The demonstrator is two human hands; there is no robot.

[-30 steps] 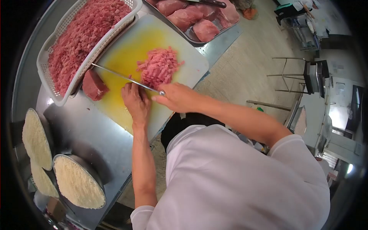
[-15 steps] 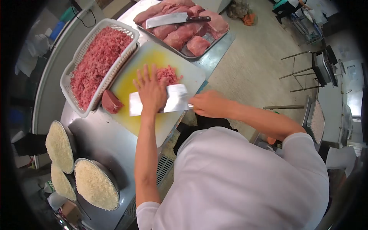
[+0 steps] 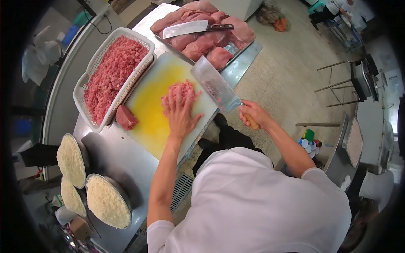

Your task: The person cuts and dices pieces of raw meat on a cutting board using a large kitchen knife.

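My right hand (image 3: 255, 114) grips the wooden handle of a cleaver (image 3: 214, 84). Its broad blade is raised over the right edge of the cutting board (image 3: 145, 135), with bits of meat stuck to it. My left hand (image 3: 180, 116) lies with fingers spread on a small heap of diced meat (image 3: 182, 89), partly covering it. The white board has a large yellow stain. A chunk of red meat (image 3: 126, 117) sits by the board's left edge, close to a white plastic basket (image 3: 81, 103) holding a mound of diced meat (image 3: 112, 74).
Behind the board, a metal tray (image 3: 255, 39) carries large meat pieces with a second cleaver (image 3: 185, 29) on top. Several bowls of pale grains, including a near bowl (image 3: 107, 202), stand on the steel table (image 3: 143, 179). A stool (image 3: 358, 80) and another person (image 3: 335, 8) are farther right.
The cleaver has gone from flat on the board to raised at its right edge, carried rightward by my right hand. My left hand has shifted from the blade onto the diced meat.
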